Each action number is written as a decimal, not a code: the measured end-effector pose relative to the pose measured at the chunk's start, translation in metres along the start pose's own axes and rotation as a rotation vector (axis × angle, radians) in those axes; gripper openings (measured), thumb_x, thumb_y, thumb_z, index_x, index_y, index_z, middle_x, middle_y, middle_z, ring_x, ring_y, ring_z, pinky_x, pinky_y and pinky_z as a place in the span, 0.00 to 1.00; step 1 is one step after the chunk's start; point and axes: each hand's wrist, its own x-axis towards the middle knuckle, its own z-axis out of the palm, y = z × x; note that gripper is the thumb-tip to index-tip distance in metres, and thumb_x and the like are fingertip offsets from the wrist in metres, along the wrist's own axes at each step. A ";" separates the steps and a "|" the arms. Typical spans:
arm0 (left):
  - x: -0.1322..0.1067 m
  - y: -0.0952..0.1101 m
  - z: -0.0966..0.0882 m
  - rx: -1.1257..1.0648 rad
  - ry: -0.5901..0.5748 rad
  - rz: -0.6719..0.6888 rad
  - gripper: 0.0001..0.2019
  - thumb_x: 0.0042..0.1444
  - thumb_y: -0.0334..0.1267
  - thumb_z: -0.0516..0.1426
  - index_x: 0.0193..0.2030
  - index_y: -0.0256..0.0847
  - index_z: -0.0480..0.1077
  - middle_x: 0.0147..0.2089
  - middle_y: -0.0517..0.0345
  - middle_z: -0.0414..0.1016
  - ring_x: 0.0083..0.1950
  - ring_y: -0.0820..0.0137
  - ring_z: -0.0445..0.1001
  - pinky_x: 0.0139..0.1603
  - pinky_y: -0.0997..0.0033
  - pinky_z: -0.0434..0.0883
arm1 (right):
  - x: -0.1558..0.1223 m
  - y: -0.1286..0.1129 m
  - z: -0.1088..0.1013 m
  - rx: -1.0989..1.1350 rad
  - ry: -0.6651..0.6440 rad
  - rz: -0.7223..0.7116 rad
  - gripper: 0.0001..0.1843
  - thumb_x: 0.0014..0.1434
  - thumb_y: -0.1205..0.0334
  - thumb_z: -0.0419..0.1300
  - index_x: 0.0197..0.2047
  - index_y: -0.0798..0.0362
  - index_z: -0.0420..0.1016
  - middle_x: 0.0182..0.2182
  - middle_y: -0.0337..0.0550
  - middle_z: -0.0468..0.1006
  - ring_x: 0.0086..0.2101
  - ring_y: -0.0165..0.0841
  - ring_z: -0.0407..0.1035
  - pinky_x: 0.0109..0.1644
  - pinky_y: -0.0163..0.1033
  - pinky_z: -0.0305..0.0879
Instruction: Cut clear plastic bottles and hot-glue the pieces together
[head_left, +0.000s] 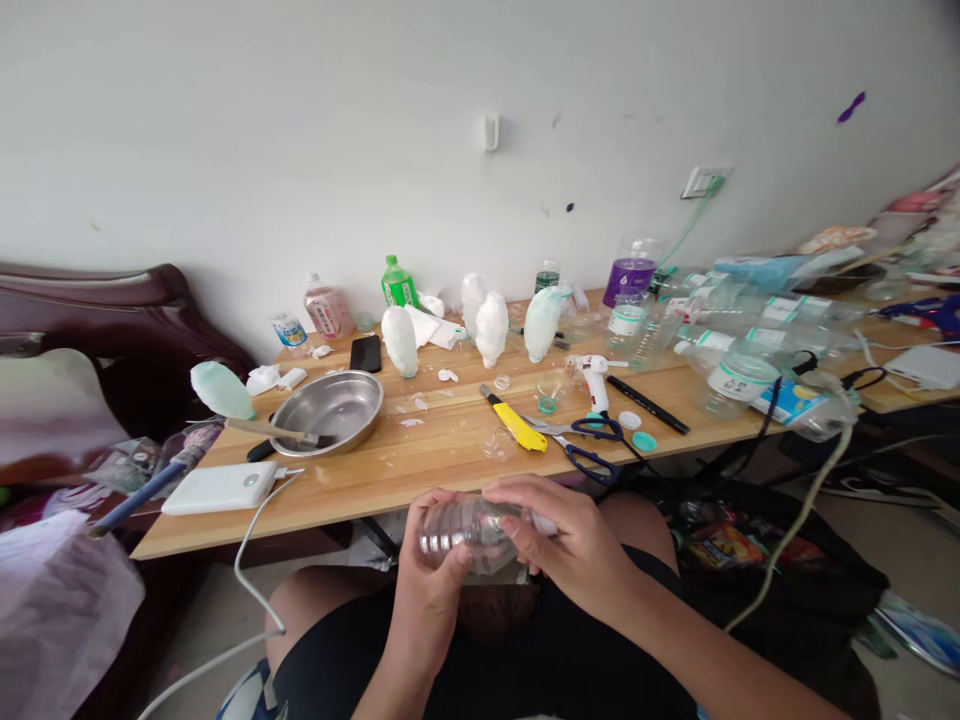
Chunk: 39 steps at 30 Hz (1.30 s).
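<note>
Over my lap I hold a clear ribbed plastic bottle (471, 530) lying sideways. My left hand (429, 580) grips its left end from below, fingers curled round it. My right hand (568, 538) closes over its right end from above. In front of my hands is the wooden table (442, 460), with a yellow utility knife (516, 422) and blue-handled scissors (589, 445) on it just beyond my hands.
The table carries a steel bowl (330, 408) with a brush, a white power bank (221, 487) with cable, a black phone (365, 352), a white glue gun (596, 378), several paper-covered bottles (491, 325) and clear bottles (739, 375). A dark sofa (112, 330) stands left.
</note>
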 end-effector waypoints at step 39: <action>0.124 0.034 -0.049 0.625 0.162 0.306 0.21 0.56 0.56 0.57 0.45 0.41 0.67 0.42 0.53 0.74 0.48 0.59 0.73 0.52 0.60 0.67 | -0.028 0.030 -0.016 -0.298 0.169 0.198 0.27 0.53 0.54 0.67 0.56 0.42 0.72 0.52 0.47 0.75 0.53 0.44 0.70 0.56 0.47 0.69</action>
